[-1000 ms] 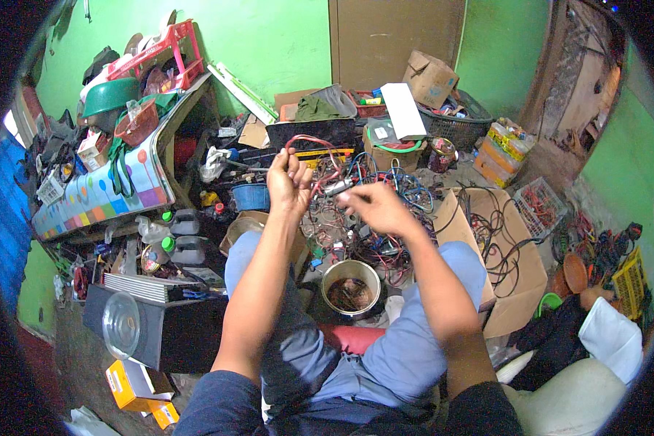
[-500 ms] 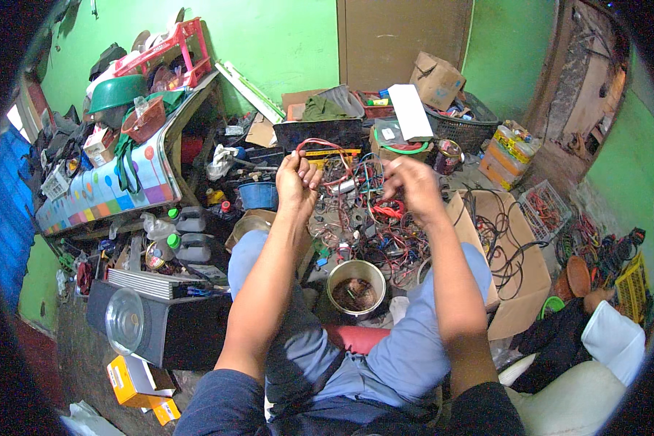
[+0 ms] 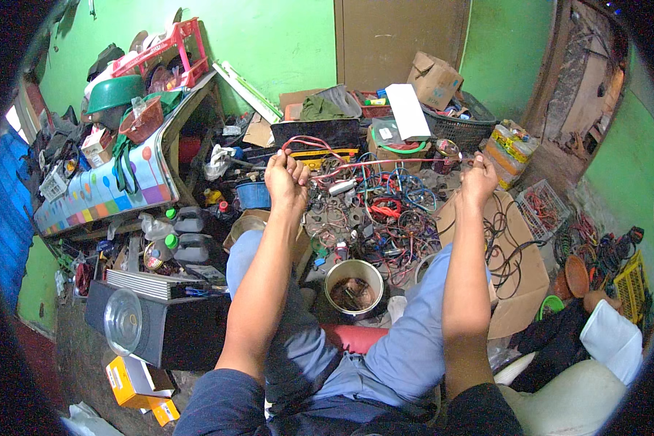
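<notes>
My left hand (image 3: 287, 178) is closed round a red wire (image 3: 374, 163), with a loop of it rising above the fingers. Out to the right, my right hand (image 3: 478, 178) pinches the other end, so one stretch runs nearly straight between the two hands. Below that stretch lies a wide tangle of coloured wires (image 3: 407, 225) on the floor, with a red coil in it. Between my knees stands a round metal pot (image 3: 354, 287) with dark brown bits at the bottom.
At the right a cardboard box (image 3: 519, 269) holds black cables. A blue tub (image 3: 254, 195) and grey jugs (image 3: 190, 247) stand at the left, near a black case (image 3: 189, 330). Farther back are a white box (image 3: 408, 112) and a dark basket (image 3: 461, 123).
My right hand has moved right, away from my left hand, and the red wire is now drawn out between them. The left hand has barely shifted.
</notes>
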`<state>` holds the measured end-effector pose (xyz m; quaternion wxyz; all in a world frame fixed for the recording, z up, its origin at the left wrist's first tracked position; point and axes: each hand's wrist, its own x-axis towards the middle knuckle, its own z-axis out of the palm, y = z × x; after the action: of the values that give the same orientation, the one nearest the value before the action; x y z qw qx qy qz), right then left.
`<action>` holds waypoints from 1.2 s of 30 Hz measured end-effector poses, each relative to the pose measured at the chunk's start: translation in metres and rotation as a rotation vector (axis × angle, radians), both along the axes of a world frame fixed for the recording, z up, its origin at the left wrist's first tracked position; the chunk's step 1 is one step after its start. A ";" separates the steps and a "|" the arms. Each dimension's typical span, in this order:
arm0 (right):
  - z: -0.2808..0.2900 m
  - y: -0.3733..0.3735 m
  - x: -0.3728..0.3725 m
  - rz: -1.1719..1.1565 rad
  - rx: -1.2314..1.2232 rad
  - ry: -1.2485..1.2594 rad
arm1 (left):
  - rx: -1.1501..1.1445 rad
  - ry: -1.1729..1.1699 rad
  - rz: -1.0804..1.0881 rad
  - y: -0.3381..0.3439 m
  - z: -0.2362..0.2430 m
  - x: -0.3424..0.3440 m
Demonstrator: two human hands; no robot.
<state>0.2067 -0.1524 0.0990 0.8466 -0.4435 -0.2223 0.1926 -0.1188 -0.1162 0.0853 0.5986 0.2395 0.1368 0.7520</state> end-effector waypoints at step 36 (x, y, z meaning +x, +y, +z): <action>0.008 -0.032 -0.091 0.697 -0.204 -1.151 | -0.136 0.957 0.362 -0.007 -0.012 0.028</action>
<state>0.1155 -0.1845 0.1070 0.4360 -0.4553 -0.7482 0.2071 -0.0909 -0.1232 0.0734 0.3436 0.4898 0.4831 0.6393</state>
